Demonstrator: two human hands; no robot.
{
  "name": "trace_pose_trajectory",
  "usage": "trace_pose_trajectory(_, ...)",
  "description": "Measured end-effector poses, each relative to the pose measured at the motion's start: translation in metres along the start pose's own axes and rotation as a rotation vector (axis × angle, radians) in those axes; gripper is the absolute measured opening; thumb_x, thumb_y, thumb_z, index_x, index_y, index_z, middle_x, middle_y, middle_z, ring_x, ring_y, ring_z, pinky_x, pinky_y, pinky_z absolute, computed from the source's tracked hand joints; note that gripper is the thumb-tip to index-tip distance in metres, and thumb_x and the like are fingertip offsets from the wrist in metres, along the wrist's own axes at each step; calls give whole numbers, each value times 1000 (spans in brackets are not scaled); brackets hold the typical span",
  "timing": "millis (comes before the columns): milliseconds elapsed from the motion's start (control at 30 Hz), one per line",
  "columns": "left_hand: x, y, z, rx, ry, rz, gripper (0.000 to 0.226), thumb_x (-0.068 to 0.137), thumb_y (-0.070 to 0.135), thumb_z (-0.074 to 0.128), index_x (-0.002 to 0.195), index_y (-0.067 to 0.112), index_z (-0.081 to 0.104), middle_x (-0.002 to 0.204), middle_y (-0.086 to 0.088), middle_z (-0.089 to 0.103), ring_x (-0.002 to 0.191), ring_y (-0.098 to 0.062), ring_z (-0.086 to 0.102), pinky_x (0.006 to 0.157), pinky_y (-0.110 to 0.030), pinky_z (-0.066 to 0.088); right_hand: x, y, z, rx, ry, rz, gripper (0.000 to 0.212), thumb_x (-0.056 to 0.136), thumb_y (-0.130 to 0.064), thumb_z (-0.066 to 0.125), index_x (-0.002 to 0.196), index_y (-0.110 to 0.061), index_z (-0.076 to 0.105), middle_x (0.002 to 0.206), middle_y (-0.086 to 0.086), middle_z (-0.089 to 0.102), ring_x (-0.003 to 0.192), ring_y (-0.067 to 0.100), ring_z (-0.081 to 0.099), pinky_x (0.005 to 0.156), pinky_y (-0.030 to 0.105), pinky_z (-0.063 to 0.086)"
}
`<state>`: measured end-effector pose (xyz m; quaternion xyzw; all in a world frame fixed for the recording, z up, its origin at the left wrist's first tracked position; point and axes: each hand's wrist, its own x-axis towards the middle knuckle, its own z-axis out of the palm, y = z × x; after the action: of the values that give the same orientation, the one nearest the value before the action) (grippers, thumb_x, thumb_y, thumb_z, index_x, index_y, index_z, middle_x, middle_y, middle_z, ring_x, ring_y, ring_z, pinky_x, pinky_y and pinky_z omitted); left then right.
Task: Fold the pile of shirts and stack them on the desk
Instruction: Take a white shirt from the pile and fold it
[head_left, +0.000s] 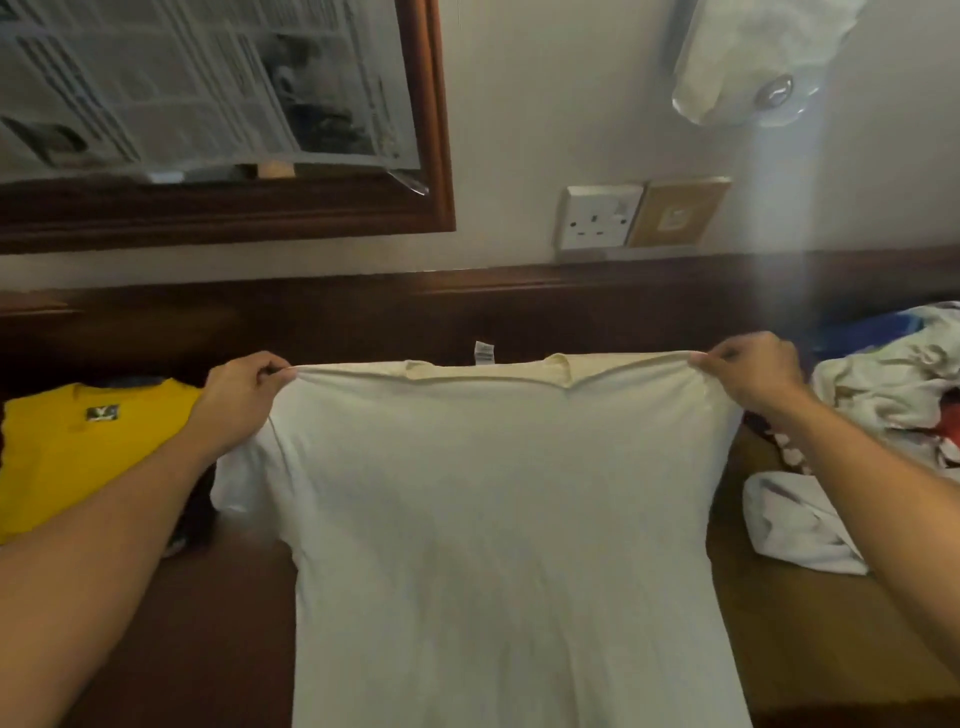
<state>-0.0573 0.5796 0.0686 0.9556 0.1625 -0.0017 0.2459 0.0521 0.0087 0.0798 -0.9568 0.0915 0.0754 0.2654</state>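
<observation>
Across the desk (228, 623) in front of you, the white shirt (498, 519) hangs as one broad sheet, dead centre between your arms. Its long axis runs from the collar, at the far top, down toward you and out of the bottom of view, so you can't tell whether the hem touches the desk. The shoulder line runs crossways, left to right, taut and close to level. Neither hand is nearer: each sits at its own shoulder corner, evenly spread.

Off to your right the unfolded pile (893, 395) lies on the desk, close beside your right forearm. To your left the yellow shirt (78, 457) lies folded flat, partly under your left forearm. My read: the lay-down has to land in the gap between those two, straight ahead.

Now the hands. Your left hand (241, 395) is curled tight, thumb and fingers pinching the left shoulder seam. Your right hand (753, 374) does the same at the right shoulder. Both hold cloth and nothing else.

Midway between them sits the collar (488, 371), and the small label (483, 353) stands up from it.
</observation>
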Motion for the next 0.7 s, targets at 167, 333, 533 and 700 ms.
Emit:
trace_pose_trajectory(167, 64, -12, 60, 70, -110, -91, 26, 101, 33, 61, 108, 11, 74, 100, -11, 73, 96, -28, 66, 83, -35, 46, 80, 13, 52, -96, -141, 62, 28, 93, -39, 70, 93, -11, 75, 97, 9, 69, 86, 22, 59, 77, 33, 44)
trace_pose_trajectory(333, 95, -36, 120, 175, -188, -142, 23, 97, 37, 65, 104, 17, 75, 104, -13, 75, 102, -37, 67, 88, -41, 51, 120, 36, 112, -216, -210, 98, 32, 94, -39, 70, 97, -9, 78, 104, 14, 72, 100, 33, 66, 79, 30, 44)
trace_pose_trajectory(533, 74, -27, 167, 314, 122, -105, 20, 93, 32, 70, 106, 16, 69, 113, -20, 58, 106, -44, 52, 91, -52, 41, 114, 51, 152, -464, -2, -65, 29, 89, -46, 58, 87, -19, 70, 99, 16, 70, 92, 37, 62, 89, 45, 43)
trace_pose_trajectory(700, 30, 12, 200, 183, 178, 289, 21, 94, 27, 59, 106, 18, 74, 124, -11, 58, 113, -37, 52, 98, -51, 34, 61, 13, 167, -455, 128, -482, 29, 90, -27, 46, 93, -13, 71, 97, 13, 67, 93, 36, 56, 80, 45, 40)
